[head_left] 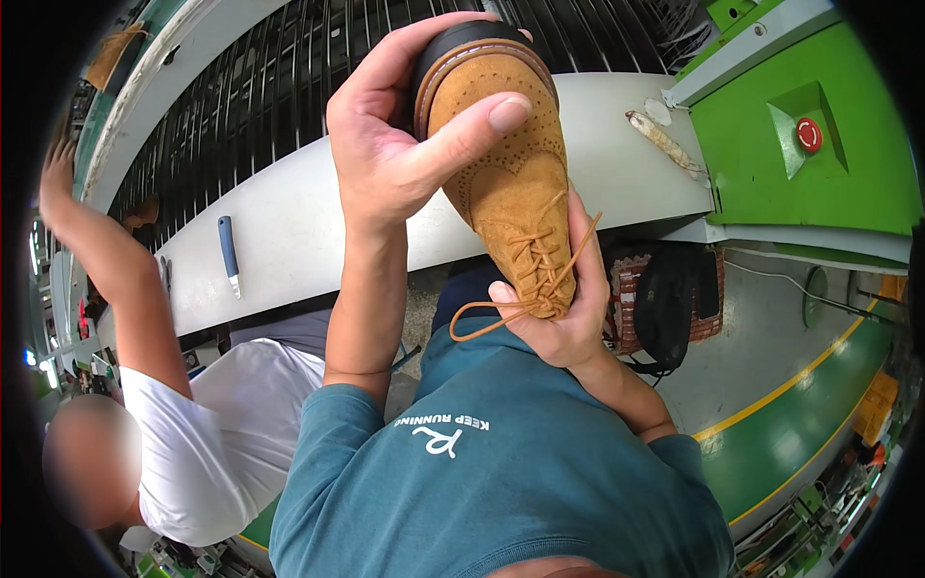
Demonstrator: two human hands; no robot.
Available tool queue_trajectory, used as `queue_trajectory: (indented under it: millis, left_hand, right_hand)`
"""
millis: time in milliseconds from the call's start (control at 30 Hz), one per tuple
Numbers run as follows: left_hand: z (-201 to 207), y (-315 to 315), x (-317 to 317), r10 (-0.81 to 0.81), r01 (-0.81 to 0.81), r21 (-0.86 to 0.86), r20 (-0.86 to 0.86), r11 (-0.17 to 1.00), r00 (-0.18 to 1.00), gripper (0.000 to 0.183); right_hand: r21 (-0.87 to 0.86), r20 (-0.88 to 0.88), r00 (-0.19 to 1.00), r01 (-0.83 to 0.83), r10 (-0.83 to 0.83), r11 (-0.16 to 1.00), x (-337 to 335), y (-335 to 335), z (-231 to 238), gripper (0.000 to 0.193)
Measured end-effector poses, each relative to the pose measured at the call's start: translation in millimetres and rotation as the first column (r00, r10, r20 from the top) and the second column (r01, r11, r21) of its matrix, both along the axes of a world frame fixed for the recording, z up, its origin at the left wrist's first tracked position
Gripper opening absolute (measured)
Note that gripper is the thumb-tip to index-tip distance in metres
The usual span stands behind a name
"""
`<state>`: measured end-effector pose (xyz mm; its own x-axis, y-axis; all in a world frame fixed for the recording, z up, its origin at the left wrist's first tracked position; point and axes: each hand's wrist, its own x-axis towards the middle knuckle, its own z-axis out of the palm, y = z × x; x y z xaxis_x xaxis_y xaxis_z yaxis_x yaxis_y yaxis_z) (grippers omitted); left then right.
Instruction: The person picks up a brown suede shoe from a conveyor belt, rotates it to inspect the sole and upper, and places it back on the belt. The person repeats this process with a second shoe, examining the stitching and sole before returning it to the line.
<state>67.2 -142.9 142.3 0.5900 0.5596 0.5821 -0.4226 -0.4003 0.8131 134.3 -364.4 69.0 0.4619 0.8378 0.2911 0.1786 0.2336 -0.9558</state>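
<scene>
One laced shoe [520,183], one blue-handled knife [227,250] and one red button [808,136] show.

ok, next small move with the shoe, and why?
Probably slide the left hand slightly aside: its thumb lies across the shoe, covering part of the punched toe. The right hand supports the laced end.

A factory workshop: a bank of metal rollers [279,96] runs beyond the desk [617,130], a green machine housing [862,188] carries a red push button [808,135] (a mushroom-headed one), yellow lines [773,398] edge a green floor lane [785,438], and a co-worker [226,438] is nearby.
</scene>
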Motion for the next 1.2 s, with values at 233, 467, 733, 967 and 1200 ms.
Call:
queue_trajectory:
  millis: [233,467,733,967,1200]
  left_hand:
    - [6,-4,1,-0.007,0.007,-0.056,-0.001,0.998,1.000,0.056]
    - [12,-10,2,-0.002,0.002,-0.117,-0.005,0.993,1.000,0.057]
    - [11,-11,1,-0.017,0.016,-0.104,-0.009,0.994,1.000,0.063]
    - [11,-12,-1,-0.018,0.015,-0.107,-0.025,0.994,1.000,0.064]
    - [14,-14,-5,-0.027,0.024,-0.140,-0.021,0.990,0.999,0.064]
  right_hand:
    - [-0.008,0.012,1.000,0.005,-0.005,1.000,1,0,1,0.104]
    - [-0.014,0.029,1.000,0.012,-0.012,1.000,2,0,2,0.104]
    - [0.002,0.035,0.999,0.012,-0.012,1.000,2,-1,1,0.103]
    - [0.045,-0.002,0.995,0.104,-0.104,0.994,-2,1,-2,0.103]
    - [0.084,0.019,0.992,0.120,-0.122,0.989,-4,1,-4,0.103]
